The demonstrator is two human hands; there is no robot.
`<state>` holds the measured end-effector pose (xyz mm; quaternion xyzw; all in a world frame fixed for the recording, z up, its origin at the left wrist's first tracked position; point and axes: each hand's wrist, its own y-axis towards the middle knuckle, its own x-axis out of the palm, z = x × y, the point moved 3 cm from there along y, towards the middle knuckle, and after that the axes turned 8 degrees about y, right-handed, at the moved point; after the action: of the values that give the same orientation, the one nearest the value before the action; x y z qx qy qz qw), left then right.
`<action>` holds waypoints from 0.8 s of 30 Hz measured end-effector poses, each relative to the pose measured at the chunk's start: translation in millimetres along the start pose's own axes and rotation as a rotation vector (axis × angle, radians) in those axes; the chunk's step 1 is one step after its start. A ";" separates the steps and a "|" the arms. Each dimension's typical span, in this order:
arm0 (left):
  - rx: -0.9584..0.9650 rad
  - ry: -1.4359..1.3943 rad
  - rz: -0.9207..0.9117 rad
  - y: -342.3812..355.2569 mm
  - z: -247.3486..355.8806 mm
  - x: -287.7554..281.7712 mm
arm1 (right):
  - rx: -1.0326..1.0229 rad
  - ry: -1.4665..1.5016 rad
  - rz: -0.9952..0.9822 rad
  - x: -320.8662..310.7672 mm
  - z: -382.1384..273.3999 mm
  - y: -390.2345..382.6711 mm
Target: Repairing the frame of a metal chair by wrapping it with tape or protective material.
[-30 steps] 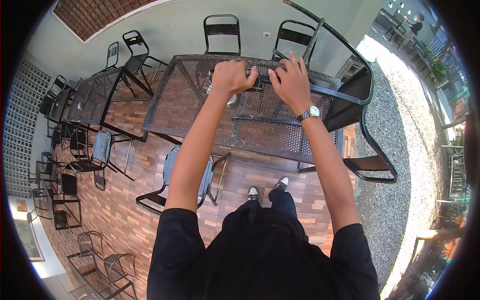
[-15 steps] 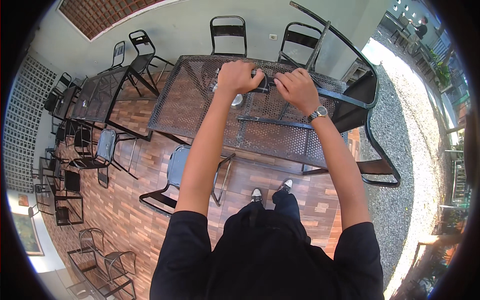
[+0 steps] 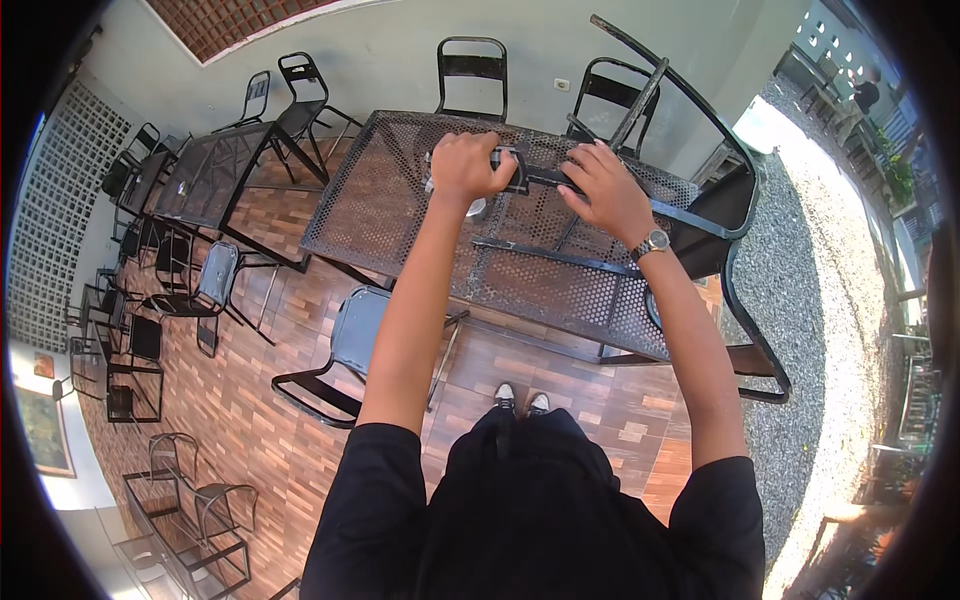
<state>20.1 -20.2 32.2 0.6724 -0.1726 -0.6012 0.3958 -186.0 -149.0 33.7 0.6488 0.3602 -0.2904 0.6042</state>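
Observation:
My left hand is closed on a dark tool with a looped frame, above the perforated metal table; its exact kind is partly hidden by my fingers. A dark bar runs from beside that loop to my right hand, whose bent fingers lie over it. My right wrist wears a watch. A metal chair lies tipped over the table's right end, with one leg stretching across the mesh. Just below my left hand is a small round silvery object.
A grey-seated chair stands at the table's near left. Two black chairs are against the far wall. More tables and chairs fill the left. Gravel borders the tiled floor on the right. Another person is far right.
My right hand has shifted slightly right and down, its fingers straighter over the bar. My left hand keeps its grip. My feet have drawn closer together, and the whole view has shifted a little.

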 end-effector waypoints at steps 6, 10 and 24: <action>-0.020 0.092 0.133 -1.8 7.9 -1.8 | -0.084 0.062 -0.061 -10.8 12.4 7.4; -0.020 0.134 0.266 -17.5 17.1 -4.5 | -0.115 0.048 -0.048 -5.9 11.2 -0.3; -0.097 0.127 -0.155 15.4 8.1 -8.4 | 0.072 -0.093 0.028 1.0 10.5 -4.7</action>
<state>14.3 -26.5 49.5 0.7007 -0.0651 -0.5937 0.3903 -188.7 -159.2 29.2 0.6609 0.3119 -0.3247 0.6004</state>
